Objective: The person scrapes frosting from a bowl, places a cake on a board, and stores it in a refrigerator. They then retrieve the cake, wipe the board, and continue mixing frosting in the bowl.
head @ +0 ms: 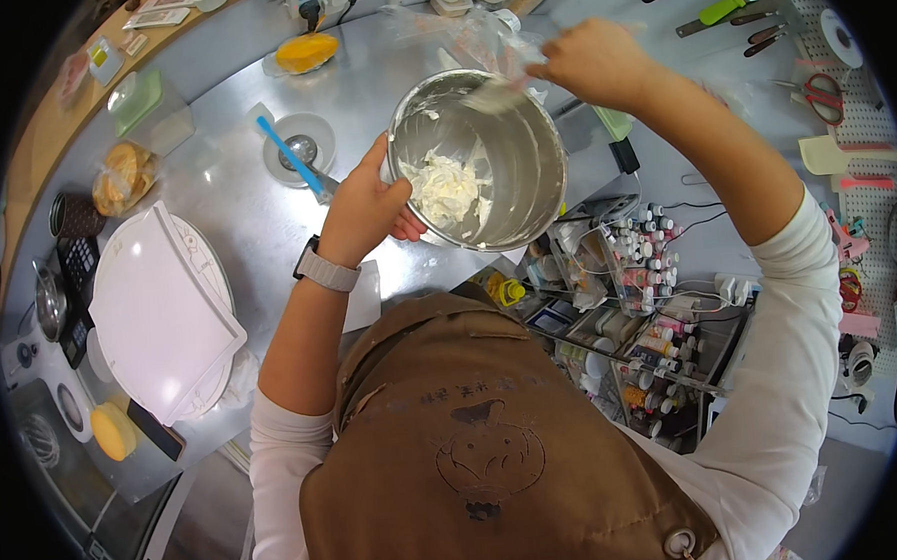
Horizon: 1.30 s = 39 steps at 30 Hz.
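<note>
My left hand (pixel 366 205) grips the near left side of a stainless steel mixing bowl (pixel 523 194), which is tilted so that its inside shows. White cream (pixel 448 186) lies in a mound on the left of the bowl's inside, with thin smears along the wall. Over the bowl's far right rim, my right hand (pixel 589 60) is closed on the handle of a spatula (pixel 494 95), its pale blade blurred above the bowl's opening. To the left of the bowl stands a small translucent bowl (pixel 322 131) with a metal piece in it and a blue-handled tool (pixel 289 153) across it.
White boards (pixel 157 315) lie stacked at the left on the metal table (pixel 241 161). Behind are a yellow item (pixel 307 53) in wrap and crumpled plastic bags (pixel 445 25). A rack of small bottles (pixel 643 256) stands at the right, below knives and scissors (pixel 823 98) on the wall.
</note>
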### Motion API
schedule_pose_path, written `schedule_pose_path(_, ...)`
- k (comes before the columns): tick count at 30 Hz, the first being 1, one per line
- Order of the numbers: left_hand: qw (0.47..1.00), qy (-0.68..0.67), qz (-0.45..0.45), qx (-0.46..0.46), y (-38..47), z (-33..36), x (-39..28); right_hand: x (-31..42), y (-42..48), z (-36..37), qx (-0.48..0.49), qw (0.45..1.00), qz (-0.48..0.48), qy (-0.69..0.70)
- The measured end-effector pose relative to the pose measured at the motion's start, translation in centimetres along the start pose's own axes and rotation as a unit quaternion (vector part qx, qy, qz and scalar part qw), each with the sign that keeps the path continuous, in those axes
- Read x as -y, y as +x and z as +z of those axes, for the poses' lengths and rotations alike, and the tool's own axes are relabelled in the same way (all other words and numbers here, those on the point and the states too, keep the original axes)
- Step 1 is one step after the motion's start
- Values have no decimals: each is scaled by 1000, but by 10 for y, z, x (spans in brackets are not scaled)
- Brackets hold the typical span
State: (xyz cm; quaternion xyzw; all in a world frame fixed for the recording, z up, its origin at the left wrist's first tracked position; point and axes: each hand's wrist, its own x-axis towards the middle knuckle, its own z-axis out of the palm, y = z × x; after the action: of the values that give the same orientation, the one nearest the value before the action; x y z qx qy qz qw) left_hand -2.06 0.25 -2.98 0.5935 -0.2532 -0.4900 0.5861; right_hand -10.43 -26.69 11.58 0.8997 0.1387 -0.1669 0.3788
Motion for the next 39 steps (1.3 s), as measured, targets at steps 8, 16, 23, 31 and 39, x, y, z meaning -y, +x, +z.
schedule_pose_path(8,999,-50,-5,-18,-5,12,10,55,-75,37,297,568,152,752)
schedule_pose_path(16,994,-103,4,-36,-9,25,15,106,-141,25,28,899,224,375)
schedule_pose_path(23,997,-74,-8,-30,-9,23,9,36,-211,-13,91,909,214,345)
schedule_pose_path(31,999,-35,-10,-31,-8,21,7,37,-94,56,121,718,265,632)
schedule_pose_path(39,995,-92,0,-26,-14,30,16,-25,-145,46,232,795,316,464)
